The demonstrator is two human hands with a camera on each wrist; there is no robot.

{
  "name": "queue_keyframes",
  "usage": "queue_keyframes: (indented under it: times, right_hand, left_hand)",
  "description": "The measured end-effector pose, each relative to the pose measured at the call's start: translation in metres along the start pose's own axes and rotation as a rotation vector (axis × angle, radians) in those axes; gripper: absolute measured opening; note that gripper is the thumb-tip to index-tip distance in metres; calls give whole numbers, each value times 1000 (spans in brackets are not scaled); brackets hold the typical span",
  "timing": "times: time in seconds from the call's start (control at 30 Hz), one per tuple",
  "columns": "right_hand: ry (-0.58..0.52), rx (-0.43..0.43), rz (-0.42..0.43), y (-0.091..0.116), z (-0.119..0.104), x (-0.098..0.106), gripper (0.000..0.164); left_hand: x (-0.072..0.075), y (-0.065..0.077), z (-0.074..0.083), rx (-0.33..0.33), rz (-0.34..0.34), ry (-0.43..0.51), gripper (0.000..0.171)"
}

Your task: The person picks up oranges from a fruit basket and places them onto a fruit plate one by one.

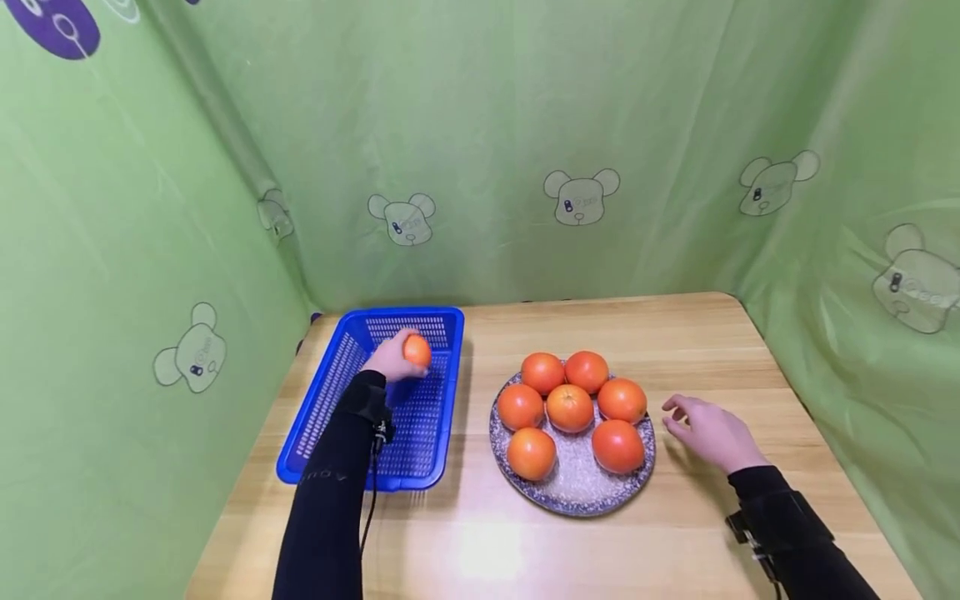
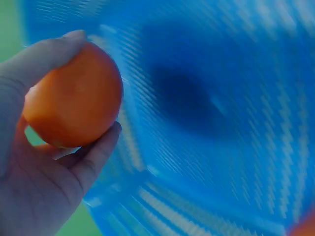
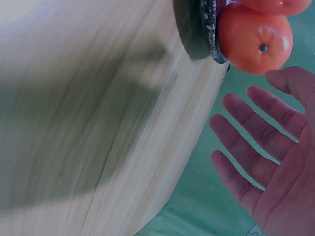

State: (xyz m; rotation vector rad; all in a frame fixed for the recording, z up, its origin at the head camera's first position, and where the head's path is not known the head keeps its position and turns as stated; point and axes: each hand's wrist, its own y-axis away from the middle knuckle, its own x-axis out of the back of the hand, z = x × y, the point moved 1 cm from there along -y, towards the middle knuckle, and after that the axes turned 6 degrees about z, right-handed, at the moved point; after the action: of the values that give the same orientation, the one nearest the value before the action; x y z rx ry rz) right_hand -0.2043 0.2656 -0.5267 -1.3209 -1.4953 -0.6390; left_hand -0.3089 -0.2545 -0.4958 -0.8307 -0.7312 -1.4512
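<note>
My left hand (image 1: 393,357) grips an orange (image 2: 78,96) between thumb and fingers. It holds the fruit over the inside of a blue plastic basket (image 1: 336,477), whose slotted walls fill much of the left wrist view. Several more oranges (image 1: 569,408) sit on a round, speckled grey plate (image 1: 577,492), mostly toward its back and sides. Just right of that plate hovers my right hand (image 1: 716,433), holding nothing. In the right wrist view its fingers are spread and relaxed, near an orange (image 3: 256,42) with a small green stem button.
Basket and plate stand side by side on a light wooden table (image 1: 480,533). Green curtains (image 1: 487,125) with printed bear heads surround the table at the back and both sides. A cable (image 1: 369,512) hangs from the left wrist camera beside the basket.
</note>
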Motion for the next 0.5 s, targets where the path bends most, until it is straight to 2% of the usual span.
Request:
queue_keyframes:
  times: [0.13, 0.2, 0.27, 0.33, 0.4, 0.5]
  right_hand:
    - [1, 29, 46, -6, -14, 2, 24]
    - [-5, 62, 82, -10, -27, 1, 27]
    - [-28, 110, 124, -15, -42, 2, 32]
    - [-65, 161, 163, -19, -60, 3, 41]
    - [-104, 226, 221, -23, -79, 5, 52]
    - [-168, 367, 315, -25, -104, 8, 71]
  left_hand:
    - [7, 10, 47, -29, 109, 359, 80]
    - [7, 22, 76, -37, 106, 564, 78]
    - [4, 38, 107, -32, 55, 737, 76]
    - [-2, 54, 134, -36, -35, 874, 73]
    - [-11, 69, 158, -37, -134, 958, 69]
    - [-28, 89, 185, -38, -262, 1032, 64]
